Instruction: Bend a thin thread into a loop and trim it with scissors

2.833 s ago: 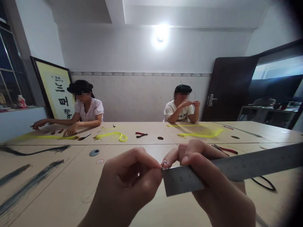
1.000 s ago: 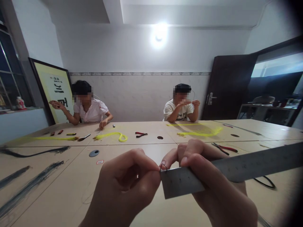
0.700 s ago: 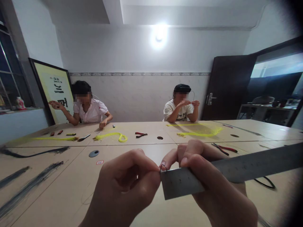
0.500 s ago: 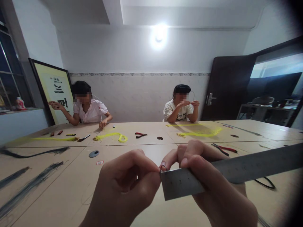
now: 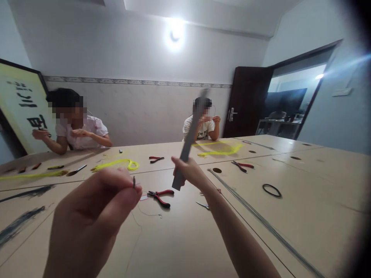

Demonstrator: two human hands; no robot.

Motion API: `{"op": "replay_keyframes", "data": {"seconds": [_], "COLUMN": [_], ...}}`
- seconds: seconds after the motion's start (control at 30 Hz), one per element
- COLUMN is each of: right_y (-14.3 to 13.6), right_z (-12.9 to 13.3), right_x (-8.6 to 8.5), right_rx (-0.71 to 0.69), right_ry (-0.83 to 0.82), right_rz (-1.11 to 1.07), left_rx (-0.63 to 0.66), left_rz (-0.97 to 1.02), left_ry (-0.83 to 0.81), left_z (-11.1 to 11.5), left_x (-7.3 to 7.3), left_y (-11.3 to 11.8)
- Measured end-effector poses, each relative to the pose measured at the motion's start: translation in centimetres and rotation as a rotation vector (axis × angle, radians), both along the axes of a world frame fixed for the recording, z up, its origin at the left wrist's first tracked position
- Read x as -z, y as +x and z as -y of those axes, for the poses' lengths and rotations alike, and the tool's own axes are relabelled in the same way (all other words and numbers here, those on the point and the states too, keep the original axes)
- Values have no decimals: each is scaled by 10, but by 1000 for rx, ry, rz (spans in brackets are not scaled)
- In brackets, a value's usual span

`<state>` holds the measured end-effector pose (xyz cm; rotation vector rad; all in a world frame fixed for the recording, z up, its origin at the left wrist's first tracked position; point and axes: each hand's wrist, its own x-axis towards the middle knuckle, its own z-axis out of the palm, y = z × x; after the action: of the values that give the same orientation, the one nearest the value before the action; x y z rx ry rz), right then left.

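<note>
Clamping the fingers of the left hand (image 5: 97, 206) on the small dark piece (image 5: 134, 182), left of centre, keep pressure light to avoid bending it. Right of the pliers (image 5: 160, 199) at mid-frame, steady the tilted ruler (image 5: 191, 142) with the right hand (image 5: 189, 172) wrapped near its lower end.

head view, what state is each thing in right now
Left hand: pinched shut on a small dark piece
Right hand: closed around the metal ruler
Metal ruler: raised, slanting
Nearest pliers: handles spread
Far pliers: handles spread
Door: open
Lamp: lit
Black loop: lying on the table
</note>
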<state>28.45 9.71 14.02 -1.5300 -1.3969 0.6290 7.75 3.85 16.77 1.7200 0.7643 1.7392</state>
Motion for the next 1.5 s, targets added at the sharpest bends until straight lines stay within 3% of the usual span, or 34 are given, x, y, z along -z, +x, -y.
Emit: {"op": "replay_keyframes", "data": {"seconds": [0.13, 0.33, 0.6, 0.77, 0.87, 1.03, 1.13, 1.23, 1.37, 1.5], "right_y": [9, 22, 28, 29, 28, 19, 4, -16, -36, -41], "right_z": [-32, -47, -53, -49, -44, -30, -4, 38, 86, 102], "right_x": [27, 63, 84, 85, 79, 42, 8, -18, -30, -30], "right_rx": [83, 37, 38, 67, 77, 63, -9, -163, -271, -264], "right_ry": [-311, -599, -684, -670, -645, -461, -176, 181, 526, 722], "right_rz": [337, 674, 814, 793, 755, 663, 549, 351, 160, 114], "left_rx": [104, 114, 146, 104, 171, 315, 349, 292, 218, 173], "left_rz": [125, 70, 31, 39, 70, 68, 72, 21, -116, -199], "left_ry": [-125, -89, -89, -125, -141, -214, -266, -266, -192, -135], "left_z": [1, 3, -6, 3, 4, -1, -1, 2, 5, 5], "left_x": [0, 0, 9, 5, 1, -6, -10, -12, -12, -11], "left_y": [-1, 0, -7, 2, 6, 9, 13, 16, 18, 19]}}
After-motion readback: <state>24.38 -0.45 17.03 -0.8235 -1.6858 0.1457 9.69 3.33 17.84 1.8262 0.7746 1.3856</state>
